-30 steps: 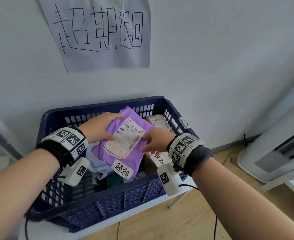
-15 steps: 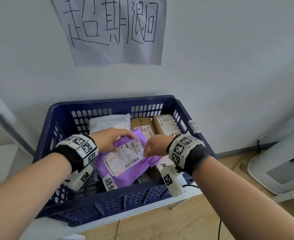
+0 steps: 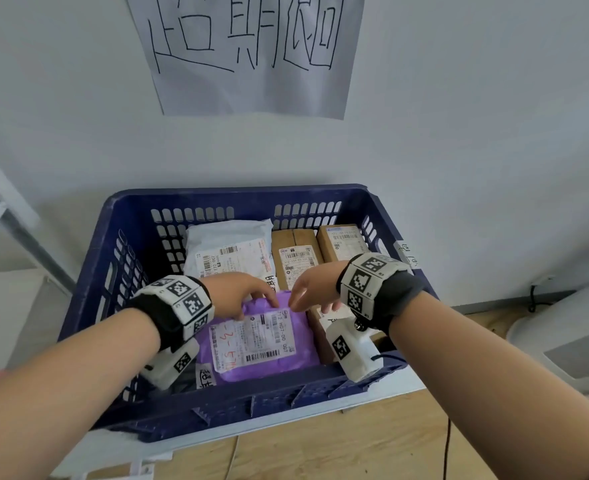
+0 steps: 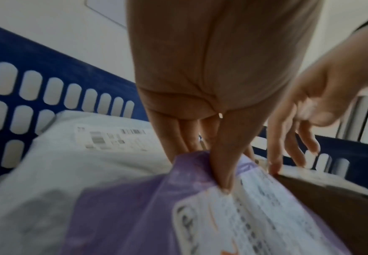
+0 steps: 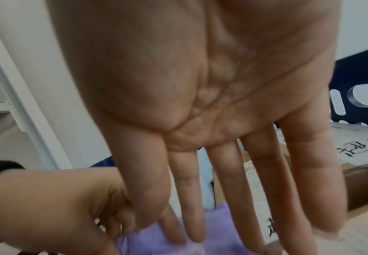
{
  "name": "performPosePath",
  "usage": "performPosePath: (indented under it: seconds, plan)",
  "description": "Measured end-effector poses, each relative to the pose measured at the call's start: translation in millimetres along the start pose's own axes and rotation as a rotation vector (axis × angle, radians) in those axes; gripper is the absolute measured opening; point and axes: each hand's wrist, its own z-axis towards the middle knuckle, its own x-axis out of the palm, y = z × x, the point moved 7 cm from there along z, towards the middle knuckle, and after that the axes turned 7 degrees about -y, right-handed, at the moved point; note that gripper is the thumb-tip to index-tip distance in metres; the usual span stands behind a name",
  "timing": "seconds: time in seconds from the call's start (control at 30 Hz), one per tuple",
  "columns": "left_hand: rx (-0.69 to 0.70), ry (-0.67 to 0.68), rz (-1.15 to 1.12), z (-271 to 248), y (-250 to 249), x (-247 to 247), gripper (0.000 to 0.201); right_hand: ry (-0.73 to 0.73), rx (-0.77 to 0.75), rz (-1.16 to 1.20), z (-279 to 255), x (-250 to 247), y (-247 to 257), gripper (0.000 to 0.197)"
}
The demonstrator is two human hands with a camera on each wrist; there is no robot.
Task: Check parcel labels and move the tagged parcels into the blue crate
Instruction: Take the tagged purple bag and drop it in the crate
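Observation:
The blue crate stands against the wall with several parcels in it. A purple parcel with a white label and a handwritten tag lies at the crate's front. My left hand pinches its far edge. In the left wrist view the thumb of my left hand lies on top of the purple parcel and the fingers go behind it. My right hand hovers beside it with its fingers straight. In the right wrist view the right hand is spread above the purple parcel.
Behind the purple parcel lie a white mailer and two brown boxes. A handwritten paper sign hangs on the wall above. A white appliance stands at right, a white shelf frame at left.
The purple parcel has gone down from above the crate to its front. My right hand has let go of it and spread its fingers; the left still holds it.

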Motion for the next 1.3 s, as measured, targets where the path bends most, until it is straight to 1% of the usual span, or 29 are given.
performPosePath:
  seconds: [0.1, 0.27, 0.33, 0.47, 0.57, 0.67, 0.77, 0.83, 0.9, 1.0, 1.1, 1.2, 1.23, 1.3]
  plan:
    - [0.026, 0.056, 0.047, 5, -5, 14, 0.065, -0.009, 0.014, -0.003, 5, -4, -2, 0.041]
    - [0.082, 0.090, 0.132, 12, -13, 21, 0.065, 0.029, 0.021, 0.063, 14, -4, -3, 0.039]
    - [0.086, 0.149, 0.208, 13, -12, 30, 0.068, 0.028, 0.027, 0.094, 17, -5, -5, 0.038]
    - [0.094, 0.309, 0.353, 12, -14, 59, 0.080, 0.045, 0.052, 0.145, 20, -4, -9, 0.038]
    - [0.102, 0.355, 0.478, 14, -14, 76, 0.080, 0.031, 0.051, 0.152, 21, -8, -10, 0.038]
    - [0.093, 0.337, 0.603, 20, -11, 84, 0.077, 0.028, 0.056, 0.164, 22, -10, -12, 0.036]
    - [0.132, 0.333, 0.718, 21, -16, 90, 0.060, 0.033, 0.066, 0.179, 22, -9, -13, 0.037]
    - [0.146, 0.315, 0.706, 24, -18, 94, 0.052, 0.030, 0.073, 0.189, 21, -10, -14, 0.037]
    - [0.155, 0.294, 0.716, 24, -19, 96, 0.051, 0.021, 0.079, 0.203, 20, -10, -15, 0.037]
    - [0.097, 0.263, 0.665, 21, -21, 90, 0.051, -0.001, 0.094, 0.220, 20, -12, -15, 0.038]
    - [0.090, 0.216, 0.608, 20, -29, 82, 0.045, -0.024, 0.108, 0.226, 19, -12, -14, 0.037]
    - [0.046, 0.259, 0.616, 15, -34, 71, 0.044, -0.079, 0.093, 0.169, 19, -17, -12, 0.035]
    - [0.028, 0.239, 0.620, 13, -37, 64, 0.041, -0.108, 0.089, 0.144, 18, -20, -11, 0.034]
    - [0.042, 0.125, 0.629, 12, -44, 52, 0.032, -0.165, 0.083, 0.081, 15, -26, -8, 0.035]
